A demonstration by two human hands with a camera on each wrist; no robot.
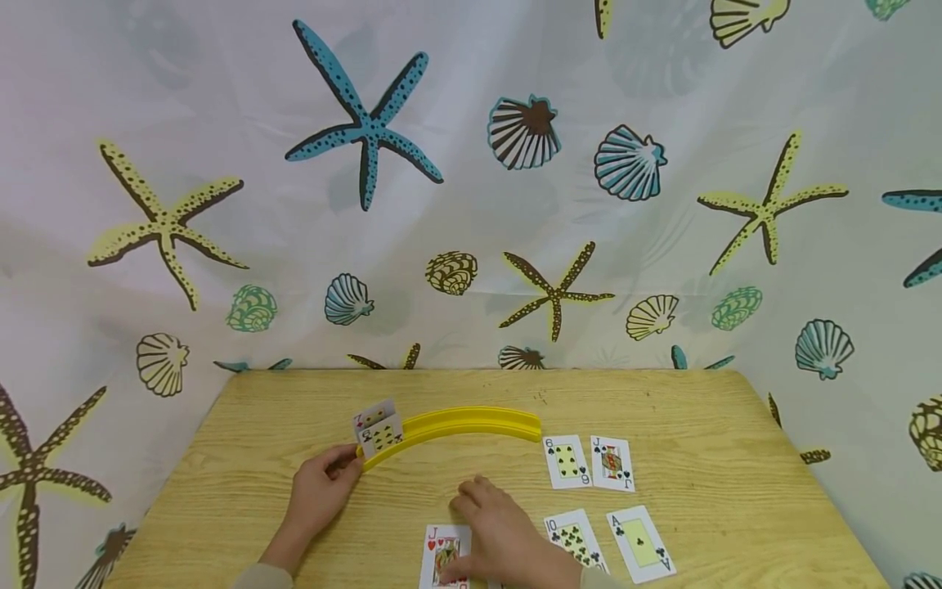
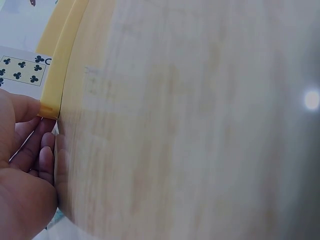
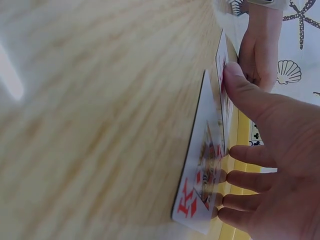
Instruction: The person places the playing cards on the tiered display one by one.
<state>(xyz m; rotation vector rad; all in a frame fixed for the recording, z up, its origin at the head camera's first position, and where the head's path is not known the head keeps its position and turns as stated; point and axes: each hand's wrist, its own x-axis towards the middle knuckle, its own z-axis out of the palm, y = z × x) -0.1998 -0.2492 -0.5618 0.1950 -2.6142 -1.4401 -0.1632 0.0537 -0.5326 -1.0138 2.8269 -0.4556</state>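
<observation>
My left hand [image 1: 324, 488] pinches the left end of a curved yellow card holder [image 1: 471, 421], thumb above and fingers below in the left wrist view. A seven of diamonds [image 1: 374, 413] and, in front of it, a clubs card [image 1: 383, 436] stand in the holder near that hand. My right hand [image 1: 508, 532] lies spread over a jack of hearts [image 1: 441, 544], its thumb resting on the card's lower part and its fingertips down beyond the card. A king of diamonds [image 3: 197, 175] lies beside it in the right wrist view, mostly hidden by the hand in the head view.
Right of the holder lie a six of spades [image 1: 565, 462] and a jack of spades [image 1: 612, 464]. Nearer are a ten of clubs [image 1: 574, 536], partly behind the right arm, and an ace of clubs [image 1: 641, 544]. A patterned curtain [image 1: 471, 204] hangs behind the wooden table [image 1: 736, 491].
</observation>
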